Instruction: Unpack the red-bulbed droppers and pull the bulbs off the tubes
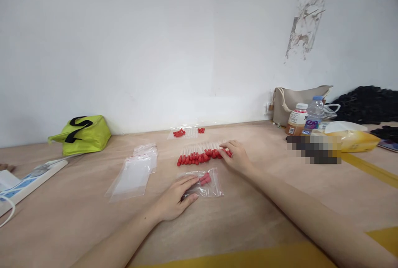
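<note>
A row of several red-capped droppers (199, 154) lies on the wooden table (255, 218) at the middle. My right hand (236, 157) rests on the row's right end, fingers curled over a dropper there. In front of the row lies a small clear bag (205, 183) with red-capped droppers inside. My left hand (174, 199) presses flat on the bag's left edge, fingers stretched out and pinching its opening. A stack of empty clear bags (133, 173) lies to the left.
A lime green bag (81, 134) stands at the back left by the wall, a white power strip (29, 179) at the left edge. Filled bags (185, 132) lie near the wall. Two bottles (306, 118), a beige bag (292, 101) and a yellow packet (354, 139) sit at the right.
</note>
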Tool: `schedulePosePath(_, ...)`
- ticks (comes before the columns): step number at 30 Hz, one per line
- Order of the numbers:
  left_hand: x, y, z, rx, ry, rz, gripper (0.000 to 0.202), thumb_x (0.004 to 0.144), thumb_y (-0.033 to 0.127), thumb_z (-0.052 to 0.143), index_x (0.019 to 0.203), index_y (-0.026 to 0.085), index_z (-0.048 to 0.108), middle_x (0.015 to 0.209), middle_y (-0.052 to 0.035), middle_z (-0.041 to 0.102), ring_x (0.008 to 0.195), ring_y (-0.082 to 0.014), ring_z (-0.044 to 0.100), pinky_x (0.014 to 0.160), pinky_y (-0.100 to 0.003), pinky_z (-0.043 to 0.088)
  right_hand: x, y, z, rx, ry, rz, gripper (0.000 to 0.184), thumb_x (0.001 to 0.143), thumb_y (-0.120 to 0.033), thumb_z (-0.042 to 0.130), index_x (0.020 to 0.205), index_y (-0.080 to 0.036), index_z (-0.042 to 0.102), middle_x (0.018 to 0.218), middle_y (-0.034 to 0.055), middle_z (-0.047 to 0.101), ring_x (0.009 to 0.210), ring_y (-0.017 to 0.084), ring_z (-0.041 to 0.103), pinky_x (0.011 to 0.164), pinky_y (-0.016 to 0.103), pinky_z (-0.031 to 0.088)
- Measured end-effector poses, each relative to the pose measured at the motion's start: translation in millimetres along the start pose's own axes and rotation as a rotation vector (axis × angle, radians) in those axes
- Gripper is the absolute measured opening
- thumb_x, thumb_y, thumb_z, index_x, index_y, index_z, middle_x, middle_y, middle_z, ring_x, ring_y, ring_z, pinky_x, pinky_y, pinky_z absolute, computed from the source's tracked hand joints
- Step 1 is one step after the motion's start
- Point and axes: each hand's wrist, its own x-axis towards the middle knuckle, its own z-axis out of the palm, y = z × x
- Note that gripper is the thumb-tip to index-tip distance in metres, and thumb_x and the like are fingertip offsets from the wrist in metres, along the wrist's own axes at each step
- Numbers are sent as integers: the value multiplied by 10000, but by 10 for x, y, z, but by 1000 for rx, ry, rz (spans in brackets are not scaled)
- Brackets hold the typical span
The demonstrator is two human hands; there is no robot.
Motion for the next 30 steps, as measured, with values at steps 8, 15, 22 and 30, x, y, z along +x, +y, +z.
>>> schedulePosePath(8,10,-15,7,-25,34,-56,394,908,368,271,1262,271,414,1293,-3,458,1189,-175,399,1017,-379,304,-328,-291,-121,206,-394,107,76,638,-200,593,579,-185,638,558,-15,594,575,112,495,577,221,355)
schedulePosePath(15,33,-2,-11,-26,-24,25,389,872,356,381,1250,278,433,1276,-9,476,1193,-180,397,1012,-380,314,-386,-404,-21,246,-465,92,273,668,-455,630,764,-204,677,572,-23,572,594,113,487,609,227,326)
schedulePosePath(22,6,18,-13,12,-52,17,417,881,380,357,1284,278,378,1335,-11,402,1237,-178,335,1032,-381,284,-370,-479,-116,155,-554,120,325,559,-446,713,755,-193,652,710,8,521,724,150,471,636,236,333)
schedulePosePath(30,-10,53,-14,49,-55,-5,445,879,416,343,1306,293,337,1374,-5,344,1258,-186,302,1041,-393,262,-382,-453,-139,217,-582,134,327,520,-421,732,717,-182,625,697,-7,545,695,133,480,637,233,348)
